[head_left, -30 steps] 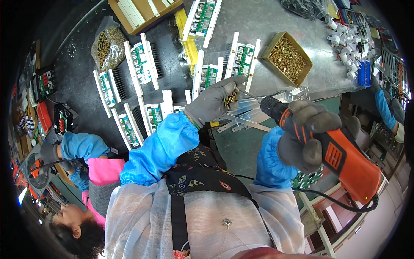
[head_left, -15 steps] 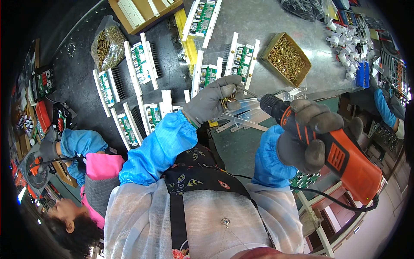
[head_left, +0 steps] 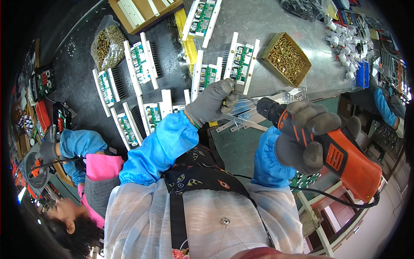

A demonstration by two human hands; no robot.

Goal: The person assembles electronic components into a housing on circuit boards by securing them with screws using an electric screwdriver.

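In my right hand, gloved in grey, is an orange and black power drill, its bit pointing left. My left hand, also gloved, is closed around several brass screws. The drill bit reaches the left fingertips; whether a screw sits on its tip is too small to tell. Just beyond the left hand lie green circuit boards with white rails, one slightly right and another partly hidden by that hand.
An open box of brass screws stands right of the boards. More boards and a bag of screws lie at left. Metal strips lie below my hands. A co-worker is at left; the drill cord trails at right.
My left hand has shifted slightly downward, its fingers closing more around the screws. The drill has moved slightly left, its bit now angled closer to the left fingertips.
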